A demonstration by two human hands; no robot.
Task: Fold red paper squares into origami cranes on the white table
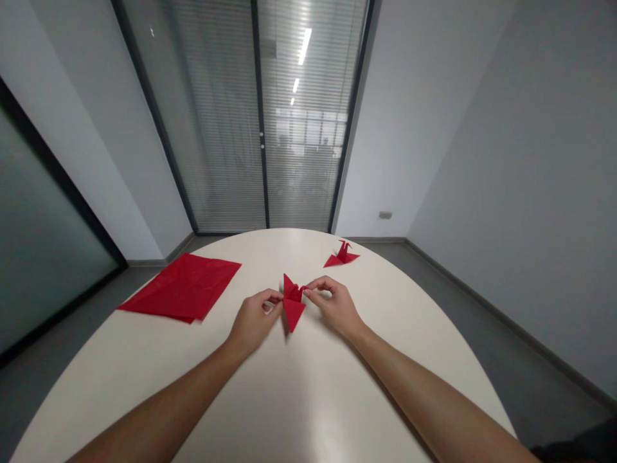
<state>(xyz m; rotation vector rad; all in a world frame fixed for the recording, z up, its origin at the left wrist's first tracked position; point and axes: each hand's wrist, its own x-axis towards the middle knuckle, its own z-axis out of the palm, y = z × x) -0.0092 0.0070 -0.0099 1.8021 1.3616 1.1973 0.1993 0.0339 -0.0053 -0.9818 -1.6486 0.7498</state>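
Observation:
A red origami crane is held between my two hands over the middle of the table, its wings spread toward and away from me. My left hand pinches its left side with thumb and forefinger. On the other side my right hand has thumb and forefinger closed on a thin pointed tip of the crane. The parts under my fingertips are hidden. Farther back, to the right, a second red origami crane stands with its wings out, apart from both hands.
Red paper sheets lie stacked slightly askew at the left of the round white table. The table's curved edge runs around them. Behind it are a glass partition with blinds and a pale wall with a small outlet plate.

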